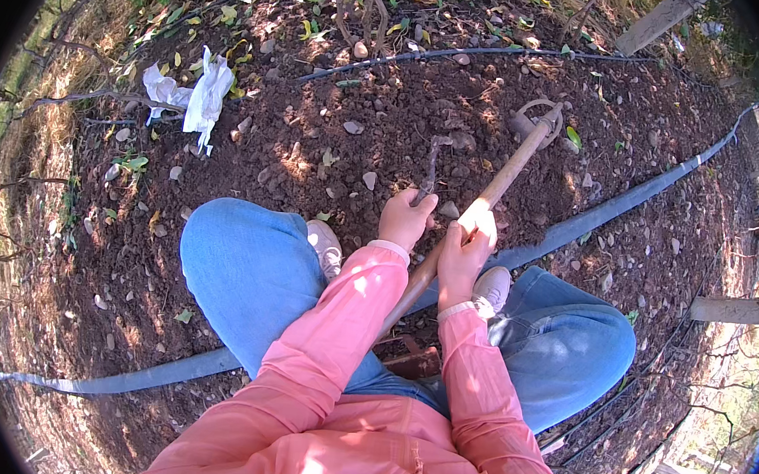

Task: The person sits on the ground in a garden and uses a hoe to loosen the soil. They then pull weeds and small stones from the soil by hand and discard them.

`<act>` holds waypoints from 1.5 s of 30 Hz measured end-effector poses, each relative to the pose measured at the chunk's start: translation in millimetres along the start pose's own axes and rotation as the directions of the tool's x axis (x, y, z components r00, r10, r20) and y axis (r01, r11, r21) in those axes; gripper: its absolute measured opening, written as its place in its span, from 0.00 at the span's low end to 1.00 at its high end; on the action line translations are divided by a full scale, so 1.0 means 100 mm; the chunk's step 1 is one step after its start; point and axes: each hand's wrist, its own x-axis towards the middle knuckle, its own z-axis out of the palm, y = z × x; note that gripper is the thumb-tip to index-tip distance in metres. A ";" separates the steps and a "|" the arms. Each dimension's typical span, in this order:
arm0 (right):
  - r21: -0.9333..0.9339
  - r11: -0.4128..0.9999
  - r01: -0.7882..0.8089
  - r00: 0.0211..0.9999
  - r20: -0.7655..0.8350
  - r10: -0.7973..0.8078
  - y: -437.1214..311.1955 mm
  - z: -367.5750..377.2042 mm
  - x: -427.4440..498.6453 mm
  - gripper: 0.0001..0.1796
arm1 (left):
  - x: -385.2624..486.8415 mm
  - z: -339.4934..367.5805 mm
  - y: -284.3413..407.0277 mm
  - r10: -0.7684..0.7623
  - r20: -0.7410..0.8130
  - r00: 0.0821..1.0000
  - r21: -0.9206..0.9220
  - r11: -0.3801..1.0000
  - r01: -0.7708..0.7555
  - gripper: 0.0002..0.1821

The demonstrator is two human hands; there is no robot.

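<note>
My left hand (407,219) is closed around the near end of a thin, dark, crooked stick (433,163). The stick's far end bends over the loose brown soil (389,138). In my right hand (468,251) is the wooden handle (513,164) of a hoe-like tool. That handle slants from between my knees to the upper right, and its near end is hidden behind my left sleeve. A rounded metal head (541,121) rests against the ground at the far end, its blade not clearly visible.
A flat grey hose (601,214) crosses the ground beneath me. Beyond the stick runs a thin black pipe (452,53), near woody stems (374,10). Torn white plastic (208,94) hangs by a branch on the left. Posts (739,310) stand at right, and stones (369,180) dot the soil.
</note>
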 end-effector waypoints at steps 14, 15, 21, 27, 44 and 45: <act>-0.359 0.817 0.450 0.809 0.551 -0.204 -0.35 -0.02 0.05 0.14 | 0.40 0.07 -0.75 -0.048 -0.250 0.967 0.173 0.980 0.094 0.09; -0.345 0.788 0.511 0.777 0.578 -0.251 -0.36 0.00 0.06 0.14 | 0.45 0.03 -0.79 -0.092 -0.217 0.972 0.113 0.986 0.119 0.10; -0.277 0.757 0.591 0.695 0.652 -0.304 -0.48 0.07 0.01 0.12 | 0.43 -0.20 -0.66 -0.175 -0.358 0.917 -0.029 0.984 0.176 0.07; -0.237 0.782 0.577 0.719 0.603 -0.347 -0.59 0.03 -0.02 0.09 | 0.26 -0.94 0.66 0.050 -0.422 0.905 -0.354 0.910 -0.215 0.23; -0.117 0.903 0.414 0.889 0.263 -0.374 -0.46 0.03 -0.08 0.11 | 0.05 -0.19 0.09 0.032 0.000 0.999 0.528 0.849 -0.027 0.31; -0.148 0.916 0.374 0.920 0.181 -0.347 -0.43 0.02 -0.09 0.14 | 0.07 -0.15 0.03 0.054 -0.034 0.998 0.653 0.757 -0.019 0.33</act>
